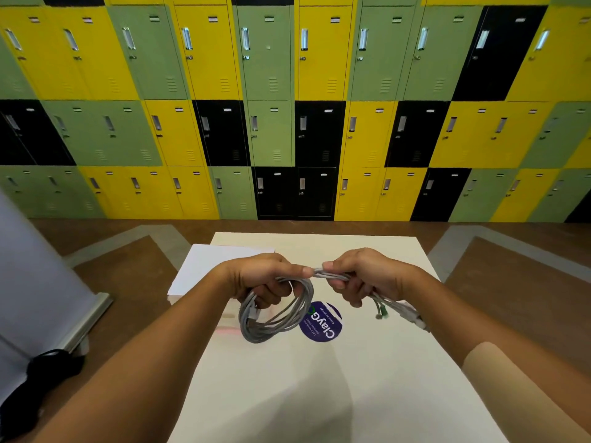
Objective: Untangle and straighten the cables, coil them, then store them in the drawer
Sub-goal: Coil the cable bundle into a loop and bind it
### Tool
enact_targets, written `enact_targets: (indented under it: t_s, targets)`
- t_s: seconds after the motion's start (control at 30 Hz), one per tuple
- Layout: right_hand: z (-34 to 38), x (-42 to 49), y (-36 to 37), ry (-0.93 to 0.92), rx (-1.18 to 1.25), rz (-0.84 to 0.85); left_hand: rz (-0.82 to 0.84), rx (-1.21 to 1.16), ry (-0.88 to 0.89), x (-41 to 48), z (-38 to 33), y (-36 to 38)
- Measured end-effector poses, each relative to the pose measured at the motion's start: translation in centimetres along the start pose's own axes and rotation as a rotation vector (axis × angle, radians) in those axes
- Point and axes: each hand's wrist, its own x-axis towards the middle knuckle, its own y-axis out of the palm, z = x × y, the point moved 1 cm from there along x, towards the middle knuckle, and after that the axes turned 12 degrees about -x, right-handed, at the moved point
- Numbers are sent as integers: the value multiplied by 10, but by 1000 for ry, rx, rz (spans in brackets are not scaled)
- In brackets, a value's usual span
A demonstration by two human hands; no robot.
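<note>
1. Head view: the left hand (pixel 260 279) is curled round a coil of grey cables (pixel 275 319), with thumb and forefinger pinching the bundle at the top of the loop.
2. The right hand (pixel 367 276) is closed on the same bundle just beside the left, and the two thumbs nearly meet.
3. The coil hangs below the left hand, over the white tabletop (pixel 319 398).
4. Loose cable ends (pixel 396 306), some green-tipped, trail out from under the right hand.
5. A round dark-blue sticker (pixel 323 322) lies on the tabletop, partly behind the coil.
6. A flat white box (pixel 208 266) sits at the tabletop's far left.
7. Beyond the brown floor (pixel 495 282) stand yellow, green and black lockers (pixel 287 107).
8. A black bag (pixel 38 391) lies low on the left.
</note>
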Motion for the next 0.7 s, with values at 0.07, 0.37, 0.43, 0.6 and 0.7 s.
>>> enact_targets:
  t_s: [0.07,0.37,0.43,0.6,0.7]
  targets:
    - [-1,-1,0,15,74,70,57,-47,2,0,1,2]
    - [1,-3,-1,-110,-293,-97,379,-342,-67,4,14,4]
    - [-2,-2,1,-119,-336,-155,416,-405,-49,4,15,3]
    - [-6,6,12,-245,-325,-392,392,-476,-23,7,14,-3]
    - [-11,12,19,-333,-328,-586,371,-493,0,10,13,-4]
